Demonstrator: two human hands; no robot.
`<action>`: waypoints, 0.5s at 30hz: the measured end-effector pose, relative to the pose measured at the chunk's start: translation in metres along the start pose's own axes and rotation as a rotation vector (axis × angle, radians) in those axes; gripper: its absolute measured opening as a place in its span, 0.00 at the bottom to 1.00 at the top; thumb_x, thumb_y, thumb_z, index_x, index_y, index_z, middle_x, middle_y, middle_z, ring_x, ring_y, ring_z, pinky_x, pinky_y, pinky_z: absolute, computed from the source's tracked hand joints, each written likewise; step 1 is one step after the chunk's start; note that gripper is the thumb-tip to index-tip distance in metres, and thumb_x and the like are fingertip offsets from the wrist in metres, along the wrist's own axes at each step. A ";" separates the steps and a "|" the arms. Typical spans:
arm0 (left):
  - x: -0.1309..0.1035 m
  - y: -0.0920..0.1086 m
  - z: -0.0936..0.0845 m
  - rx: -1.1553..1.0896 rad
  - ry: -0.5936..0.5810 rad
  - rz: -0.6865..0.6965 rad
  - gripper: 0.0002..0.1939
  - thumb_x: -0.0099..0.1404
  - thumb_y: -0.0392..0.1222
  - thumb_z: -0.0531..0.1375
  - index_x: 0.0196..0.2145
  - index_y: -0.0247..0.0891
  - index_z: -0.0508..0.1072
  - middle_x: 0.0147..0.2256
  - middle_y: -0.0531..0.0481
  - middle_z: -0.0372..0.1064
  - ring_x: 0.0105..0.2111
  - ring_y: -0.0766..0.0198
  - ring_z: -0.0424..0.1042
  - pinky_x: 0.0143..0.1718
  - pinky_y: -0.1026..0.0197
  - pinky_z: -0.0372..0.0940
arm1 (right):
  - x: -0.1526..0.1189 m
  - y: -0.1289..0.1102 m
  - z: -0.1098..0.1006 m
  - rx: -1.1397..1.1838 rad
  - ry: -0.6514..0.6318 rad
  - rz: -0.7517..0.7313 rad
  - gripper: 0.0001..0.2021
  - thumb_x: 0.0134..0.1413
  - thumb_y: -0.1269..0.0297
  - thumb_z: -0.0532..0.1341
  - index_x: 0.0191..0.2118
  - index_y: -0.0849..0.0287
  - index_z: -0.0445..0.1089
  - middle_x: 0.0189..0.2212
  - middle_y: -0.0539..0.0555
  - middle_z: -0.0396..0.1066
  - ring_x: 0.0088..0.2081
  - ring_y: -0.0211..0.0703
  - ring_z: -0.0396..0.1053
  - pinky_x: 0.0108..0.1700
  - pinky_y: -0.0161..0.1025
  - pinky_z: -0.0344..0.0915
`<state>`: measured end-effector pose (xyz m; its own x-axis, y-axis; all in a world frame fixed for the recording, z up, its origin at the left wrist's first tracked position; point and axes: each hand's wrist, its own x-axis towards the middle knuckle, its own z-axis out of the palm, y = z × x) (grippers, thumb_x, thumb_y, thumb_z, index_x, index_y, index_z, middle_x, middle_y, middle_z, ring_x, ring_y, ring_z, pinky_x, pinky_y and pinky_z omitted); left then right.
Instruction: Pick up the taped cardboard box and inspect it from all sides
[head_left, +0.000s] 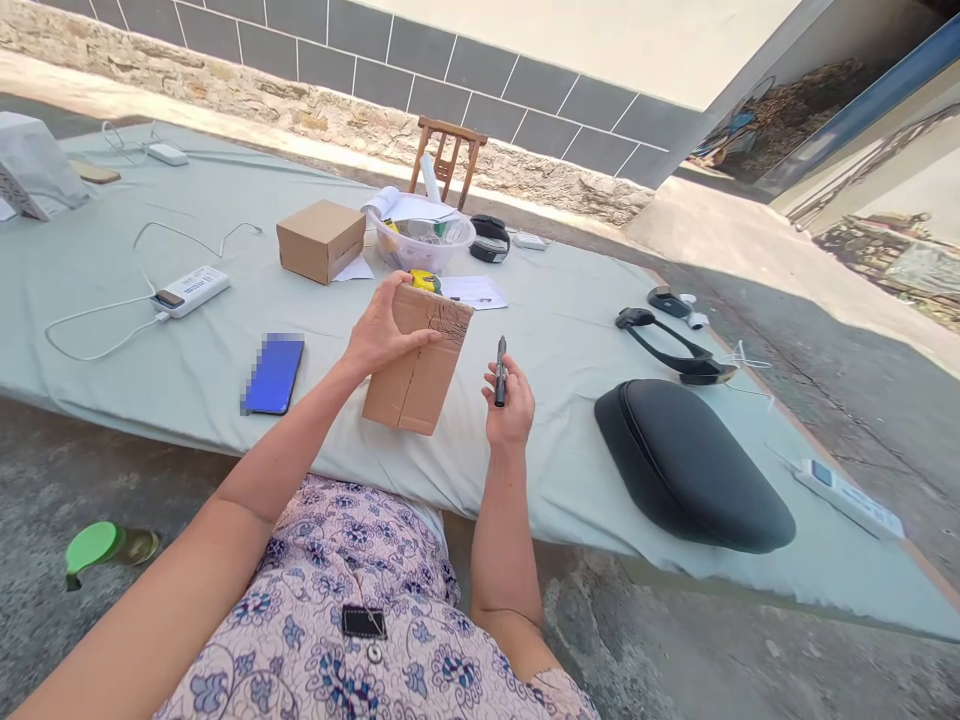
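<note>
My left hand (384, 330) grips a brown cardboard box (416, 375) at its upper left edge, the thumb lying across the face. Dark pen lines mark the top right corner of that face. The box is tilted above the table's front edge. To its right, my right hand (511, 408) is palm up and holds a black marker pen (500, 372) upright between thumb and fingers, apart from the box. Behind the box, partly hidden, sits a yellow tape measure (426, 281), close to a white paper sheet (476, 291).
Left lie a phone (277, 374) and a white power strip (192, 291). Behind stand another cardboard box (321, 241) and a plastic basket (424, 250). A black padded case (694, 465) and a headset (671, 347) are right. A green-lidded bottle (112, 545) is on the ground.
</note>
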<state>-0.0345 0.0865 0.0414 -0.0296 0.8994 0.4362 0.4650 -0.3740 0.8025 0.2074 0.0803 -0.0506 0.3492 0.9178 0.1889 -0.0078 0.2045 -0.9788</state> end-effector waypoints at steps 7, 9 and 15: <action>0.004 -0.012 -0.003 -0.051 -0.049 0.060 0.51 0.46 0.52 0.75 0.62 0.51 0.55 0.63 0.45 0.57 0.58 0.49 0.65 0.55 0.50 0.65 | -0.032 -0.070 0.021 0.244 -0.121 -0.382 0.22 0.52 0.59 0.66 0.55 0.48 0.71 0.44 0.52 0.76 0.38 0.39 0.74 0.37 0.37 0.72; 0.003 -0.012 -0.003 -0.048 -0.048 0.046 0.51 0.46 0.51 0.74 0.62 0.50 0.55 0.62 0.45 0.58 0.57 0.49 0.66 0.55 0.50 0.65 | -0.041 -0.081 0.031 0.172 -0.108 -0.457 0.22 0.54 0.58 0.66 0.55 0.48 0.71 0.42 0.51 0.76 0.38 0.40 0.74 0.39 0.40 0.73; 0.001 -0.006 -0.006 -0.003 -0.087 -0.016 0.51 0.46 0.49 0.74 0.63 0.49 0.54 0.61 0.43 0.59 0.56 0.47 0.67 0.54 0.47 0.66 | -0.054 -0.087 0.057 -0.037 -0.183 -0.580 0.18 0.62 0.48 0.60 0.52 0.50 0.71 0.44 0.54 0.76 0.41 0.45 0.76 0.48 0.49 0.75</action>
<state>-0.0429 0.0882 0.0391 0.0403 0.9213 0.3868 0.4625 -0.3603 0.8101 0.1358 0.0330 0.0286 0.1199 0.7046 0.6994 0.1692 0.6797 -0.7137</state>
